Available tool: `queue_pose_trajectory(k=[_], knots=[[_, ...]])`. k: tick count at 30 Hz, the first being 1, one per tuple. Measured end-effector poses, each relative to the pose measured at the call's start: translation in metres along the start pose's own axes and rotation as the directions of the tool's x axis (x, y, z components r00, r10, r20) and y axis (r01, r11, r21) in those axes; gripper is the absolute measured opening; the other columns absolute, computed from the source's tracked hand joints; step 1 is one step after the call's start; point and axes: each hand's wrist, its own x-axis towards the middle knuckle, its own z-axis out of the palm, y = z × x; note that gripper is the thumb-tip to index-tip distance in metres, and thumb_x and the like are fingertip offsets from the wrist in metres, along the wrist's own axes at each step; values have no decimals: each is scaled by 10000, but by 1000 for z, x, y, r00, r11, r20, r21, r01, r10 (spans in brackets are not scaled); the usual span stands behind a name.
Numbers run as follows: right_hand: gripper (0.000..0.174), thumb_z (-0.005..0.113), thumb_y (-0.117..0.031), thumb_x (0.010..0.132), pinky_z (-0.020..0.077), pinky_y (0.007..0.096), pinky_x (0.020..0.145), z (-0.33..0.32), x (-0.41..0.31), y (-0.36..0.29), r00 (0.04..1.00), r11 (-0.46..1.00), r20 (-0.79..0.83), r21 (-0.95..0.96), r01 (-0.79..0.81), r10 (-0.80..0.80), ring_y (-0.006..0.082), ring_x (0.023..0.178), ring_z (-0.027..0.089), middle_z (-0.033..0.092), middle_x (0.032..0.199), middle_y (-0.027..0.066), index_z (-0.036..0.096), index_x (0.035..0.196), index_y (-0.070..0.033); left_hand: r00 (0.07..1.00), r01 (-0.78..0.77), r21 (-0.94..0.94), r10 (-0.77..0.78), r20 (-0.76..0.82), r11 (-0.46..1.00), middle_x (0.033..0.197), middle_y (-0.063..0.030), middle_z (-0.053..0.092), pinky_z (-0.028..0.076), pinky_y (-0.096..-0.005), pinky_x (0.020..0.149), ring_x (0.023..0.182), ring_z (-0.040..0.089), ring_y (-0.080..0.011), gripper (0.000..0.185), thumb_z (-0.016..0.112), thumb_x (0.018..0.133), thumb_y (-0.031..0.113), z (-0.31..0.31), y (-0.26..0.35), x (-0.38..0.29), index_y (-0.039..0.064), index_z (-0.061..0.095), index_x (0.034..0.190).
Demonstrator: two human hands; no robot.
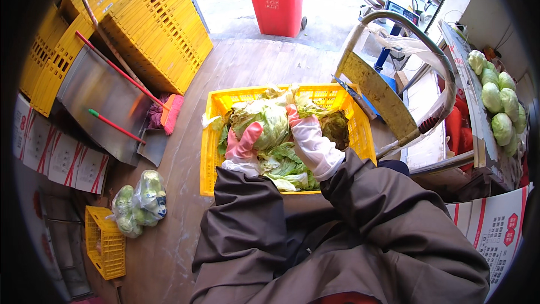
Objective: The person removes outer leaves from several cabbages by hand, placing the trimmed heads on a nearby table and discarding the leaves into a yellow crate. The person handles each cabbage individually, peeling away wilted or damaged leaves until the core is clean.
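Observation:
In the head view, a yellow plastic crate (pixel 204 152) stands on the floor before me. A large head of lettuce (pixel 270 126) with wilted outer leaves sits in its left middle. My left hand (pixel 244 143), in a pink rubber glove, grips the lettuce head from the lower left. Against its right side is my right hand (pixel 298 119), gloved alike, with fingertips partly hidden among leaves. Loose green leaves (pixel 291 166) fill the crate's near part, and a browned leafy clump (pixel 335 128) lies at the right. A knife (pixel 356 98) rests across the crate's back right corner.
Stacked yellow crates (pixel 156 29) and a broom (pixel 172 112) stand left, with a dustpan (pixel 152 145). Bagged vegetables (pixel 141 204) lie beside a small crate (pixel 114 247). A metal-framed cart (pixel 375 93) and a shelf of pale green vegetables (pixel 502 101) are right; a red bin (pixel 276 6) stands ahead.

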Motion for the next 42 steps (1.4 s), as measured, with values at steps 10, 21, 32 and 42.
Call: queue_pose_trajectory(k=[10, 21, 32, 42], knots=[[241, 565, -372, 985, 435, 274, 547, -14, -18, -11, 916, 800, 170, 446, -400, 364, 86, 619, 514, 578, 797, -43, 633, 1028, -144, 991, -33, -712, -72, -117, 702, 1328, -118, 585, 504, -578, 931, 1163, 592, -357, 747, 640, 789, 562, 6, 7, 10, 110, 509, 1370], [634, 589, -581, 904, 593, 401, 574, -43, -18, 4, 667, 732, 304, -228, -642, 680, 215, 653, 649, 671, 861, 101, 647, 1084, 24, 999, 53, -546, -39, 38, 836, 1306, -185, 587, 464, -555, 1014, 1176, 586, -379, 772, 649, 802, 482, -13, 16, 8, 23, 456, 1392], [464, 630, 1, 792, 521, 348, 863, -47, 6, -23, 795, 824, 435, -180, 537, -423, 290, 993, 631, 610, 1146, 144, 557, 1246, -59, 969, 239, -396, -247, 31, 887, 1160, -129, 671, 500, -429, 973, 1052, 647, -283, 542, 646, 814, 376, -10, -5, 15, 16, 612, 1218], [69, 632, -26, 808, 515, 382, 586, -34, 9, -16, 651, 566, 549, -346, 748, -524, 336, 655, 605, 600, 688, 113, 611, 763, -74, 910, 353, -457, -412, -33, 817, 1134, -91, 681, 556, -432, 871, 989, 667, -272, 498, 674, 796, 415, 6, 28, -4, 85, 647, 1168]])
